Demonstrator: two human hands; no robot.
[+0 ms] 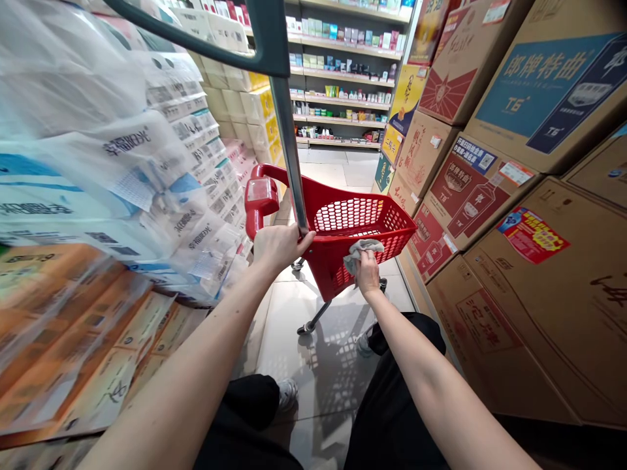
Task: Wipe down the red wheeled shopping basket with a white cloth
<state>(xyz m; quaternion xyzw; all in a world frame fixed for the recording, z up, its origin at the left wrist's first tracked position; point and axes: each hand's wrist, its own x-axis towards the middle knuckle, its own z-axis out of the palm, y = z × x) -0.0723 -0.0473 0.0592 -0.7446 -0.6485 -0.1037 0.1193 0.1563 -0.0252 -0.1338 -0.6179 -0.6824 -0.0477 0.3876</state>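
- A narrow shop aisle with a floor of large, pale, glossy tiles (281, 307), marked by a dotted pattern of shadow (343, 369).
- On the left, a high stack of white plastic-wrapped paper packs (63, 209) with Chinese lettering, partly blurred; orange packs (44, 313) lie below, and yellow packs (267, 114) stand farther back.
- On the right, a wall of brown cardboard cartons (529, 307) printed with blue or dark-red panels, some showing bottle pictures, white price labels (516, 173) or a red-and-yellow sticker (533, 235).
- At the far end, display shelves (343, 70) hold rows of small boxes and bottles.
- Bright white light falls there.
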